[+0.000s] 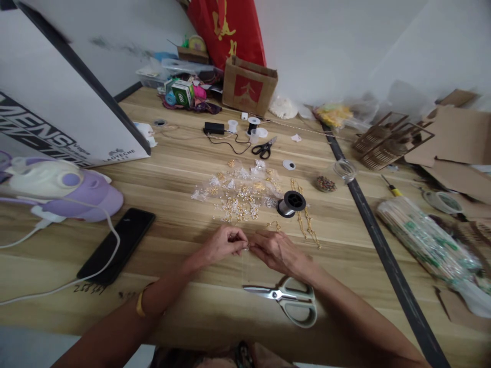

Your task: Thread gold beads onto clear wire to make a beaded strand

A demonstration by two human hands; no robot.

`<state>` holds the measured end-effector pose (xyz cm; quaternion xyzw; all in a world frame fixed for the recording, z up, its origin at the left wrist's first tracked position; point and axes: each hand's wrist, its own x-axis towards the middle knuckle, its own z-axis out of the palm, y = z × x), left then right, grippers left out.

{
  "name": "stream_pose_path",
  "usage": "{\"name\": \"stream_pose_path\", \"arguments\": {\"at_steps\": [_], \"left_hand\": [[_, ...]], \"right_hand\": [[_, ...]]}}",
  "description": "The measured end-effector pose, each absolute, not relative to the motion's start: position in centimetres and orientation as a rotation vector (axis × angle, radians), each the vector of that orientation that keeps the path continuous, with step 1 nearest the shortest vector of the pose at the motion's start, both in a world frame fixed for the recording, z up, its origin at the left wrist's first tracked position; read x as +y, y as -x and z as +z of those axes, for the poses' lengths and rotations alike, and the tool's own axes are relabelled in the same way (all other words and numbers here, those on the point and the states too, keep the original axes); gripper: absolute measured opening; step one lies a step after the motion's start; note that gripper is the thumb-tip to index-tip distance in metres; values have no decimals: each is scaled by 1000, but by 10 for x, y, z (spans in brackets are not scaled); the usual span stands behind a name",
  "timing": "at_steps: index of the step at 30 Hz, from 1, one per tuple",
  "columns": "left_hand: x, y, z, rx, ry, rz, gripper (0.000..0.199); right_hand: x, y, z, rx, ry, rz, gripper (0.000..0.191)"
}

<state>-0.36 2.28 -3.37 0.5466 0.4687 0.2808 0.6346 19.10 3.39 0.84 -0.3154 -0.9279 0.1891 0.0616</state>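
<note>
My left hand [227,242] is closed in a pinch, its fingertips meeting those of my right hand [276,248] above the wooden table. Something tiny and shiny shows at the fingertips, too small to name. My right hand is also closed, fingers bent together and partly hiding what they hold. A faint thin line seems to run down below them. Just beyond lie small bags and loose piles of gold and clear beads [241,200]. A black spool of thin wire or line [291,204] stands beyond my right hand, beside a gold chain [306,220]. Pale-handled scissors [293,299] lie nearer my body.
On the left are a phone [117,245], a white cable, a purple-and-white device [69,186] and a big white box [57,87]. Black scissors [264,148] and a paper bag [249,84] stand farther back. To the right are a bead dish [326,184] and wrapped sticks [425,240].
</note>
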Motion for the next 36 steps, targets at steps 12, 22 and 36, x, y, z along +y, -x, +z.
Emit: {"name": "stream_pose_path", "arguments": {"at_steps": [12, 22, 36], "left_hand": [[24, 6, -39, 1013, -1230, 683, 22], [24, 7, -42, 991, -1256, 677, 17], [22, 4, -36, 1029, -1273, 670, 10]], "right_hand": [[35, -192, 5, -2779, 913, 557, 14], [38, -194, -4, -2735, 948, 575, 10], [37, -192, 1, -2731, 916, 609, 8]]}}
